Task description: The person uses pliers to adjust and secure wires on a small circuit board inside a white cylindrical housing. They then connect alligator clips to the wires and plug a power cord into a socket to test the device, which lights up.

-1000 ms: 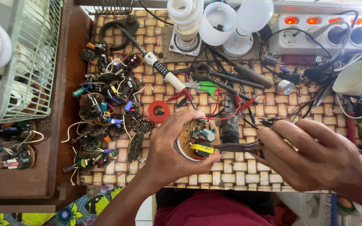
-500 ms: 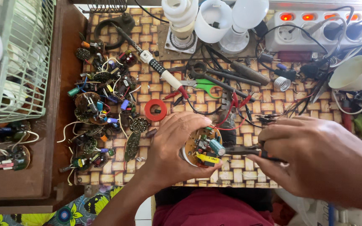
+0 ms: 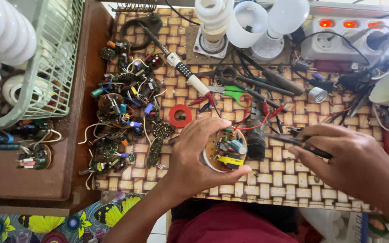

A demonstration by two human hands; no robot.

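Right hand [image 3: 356,164] has drawn back gripping pliers [image 3: 293,141]; left hand [image 3: 199,157] cups bulb base [image 3: 225,150].

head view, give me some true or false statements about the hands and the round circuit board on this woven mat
1. The left hand holds a round circuit board in a white lamp base. True.
2. The right hand is empty. False: it grips a thin dark-handled tool.
3. A red ring of tape lies on the woven mat. True.
4. The green wire basket sits at the right. False: it is at the left.
5. The power strip's switches are dark. False: they glow red.
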